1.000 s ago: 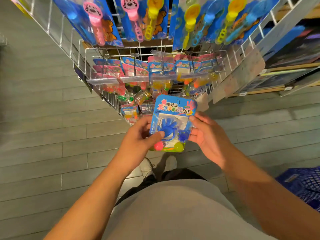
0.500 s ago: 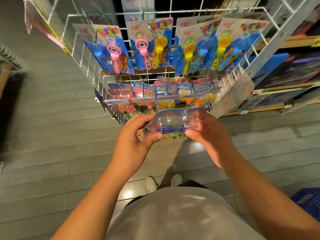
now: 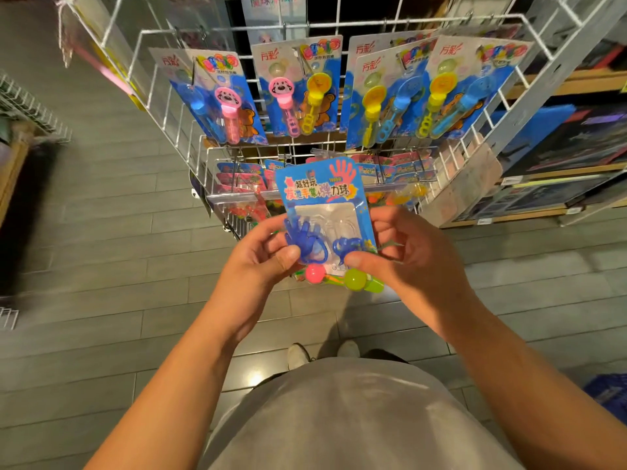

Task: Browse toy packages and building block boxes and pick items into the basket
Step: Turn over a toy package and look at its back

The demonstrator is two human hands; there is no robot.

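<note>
Grey plank flooring (image 3: pixel 101 232) is stretching under everything, with wooden store shelves (image 3: pixel 559 184) running along the right side and a blue basket (image 3: pixel 607 395) showing only as a corner at the lower right edge. Ahead, a white wire rack (image 3: pixel 339 25) is standing, and bubble wand packs (image 3: pixel 298 89) on blue cards are hanging in a row from its upper hooks, while smaller packs (image 3: pixel 237 174) are crowding the row beneath. In front of that lower row, a person in a grey shirt (image 3: pixel 356 418) is holding up a toy package (image 3: pixel 322 195) with both hands, its printed face turned toward the camera and tilted slightly. Its clear blister is showing two blue sticky hands, with a pink ball and a green ball at the bottom edge. At the package's left edge, the left hand (image 3: pixel 258 256) is pinching it, thumb pressing on the front and fingers curling behind. On the other edge, the right hand (image 3: pixel 407 252) is pinching it the same way, thumb lying across the lower front near the green ball. Two shoes (image 3: pixel 298 356) are showing on the floor beneath.
</note>
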